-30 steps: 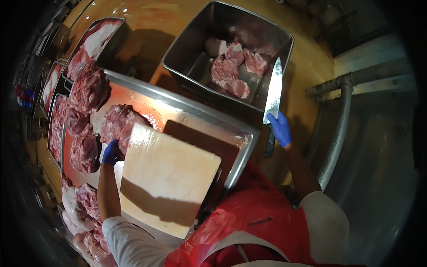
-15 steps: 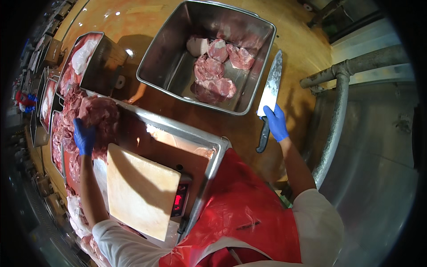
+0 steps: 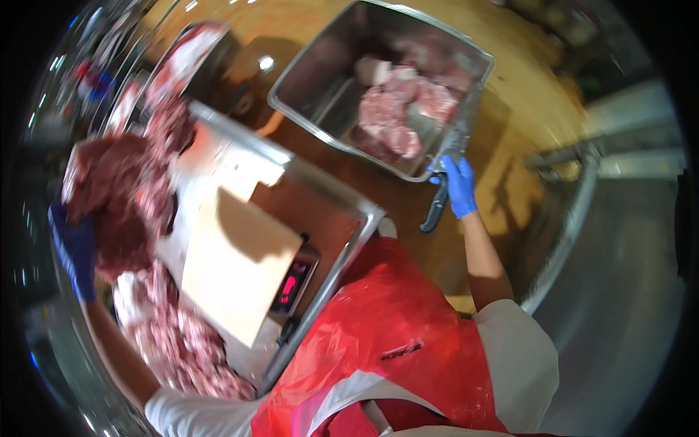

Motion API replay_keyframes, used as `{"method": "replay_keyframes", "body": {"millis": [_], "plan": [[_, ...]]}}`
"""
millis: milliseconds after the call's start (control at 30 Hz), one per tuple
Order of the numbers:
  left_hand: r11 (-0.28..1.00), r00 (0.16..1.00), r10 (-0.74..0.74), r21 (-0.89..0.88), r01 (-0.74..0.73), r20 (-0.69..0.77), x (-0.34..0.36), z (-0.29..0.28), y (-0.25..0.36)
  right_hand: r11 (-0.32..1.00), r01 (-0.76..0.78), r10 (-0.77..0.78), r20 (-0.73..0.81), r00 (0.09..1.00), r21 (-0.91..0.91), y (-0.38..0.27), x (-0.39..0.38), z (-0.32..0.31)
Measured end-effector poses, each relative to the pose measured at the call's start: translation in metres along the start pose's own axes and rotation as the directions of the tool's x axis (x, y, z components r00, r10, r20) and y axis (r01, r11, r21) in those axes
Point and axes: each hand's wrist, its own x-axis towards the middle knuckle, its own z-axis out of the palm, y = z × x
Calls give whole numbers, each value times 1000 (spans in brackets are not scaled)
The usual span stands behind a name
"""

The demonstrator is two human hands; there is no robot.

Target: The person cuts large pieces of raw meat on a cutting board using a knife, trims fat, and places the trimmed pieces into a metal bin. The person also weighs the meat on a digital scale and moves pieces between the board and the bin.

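Observation:
My left hand (image 3: 75,251), in a blue glove, grips the outer side of a large slab of raw meat (image 3: 116,197) at the left of the steel table. Its fingers are partly hidden behind the meat. Out to the right, my gloved right hand (image 3: 459,188) holds a knife (image 3: 435,209) around where blade and black handle meet. The handle hangs below the hand; the blurred blade points up along the steel tub's right side. In that tub (image 3: 320,102) lie several cuts of meat (image 3: 389,113). A cream board (image 3: 233,273) rests over a scale (image 3: 295,285) with a lit red display.
More raw meat (image 3: 182,339) is heaped along the table's left side. The steel table's raised rim (image 3: 328,191) runs between me and the tub. Farther left stands another meat-filled tub (image 3: 182,65). A pipe railing (image 3: 564,229) rises at my right.
My left hand has moved outward and toward me, now with the large slab of meat in its grip. The knife has shifted closer to the tub's rim. The whole view has swung.

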Motion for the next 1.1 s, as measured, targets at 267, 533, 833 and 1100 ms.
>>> {"method": "replay_keyframes", "body": {"millis": [267,533,833,1100], "plan": [[857,879,-131,-393,332,459,-193,98,16,995,-93,100,377,921,-36,-3,-4,108],[536,708,-212,-526,661,674,-284,173,-46,987,-41,127,585,801,-158,-29,-54,198],[243,774,-556,-832,499,302,-380,91,-66,937,150,211,855,473,-314,-26,-117,327],[243,609,-779,-824,512,148,-433,165,27,887,-141,461,857,232,-439,34,-116,492]]}}
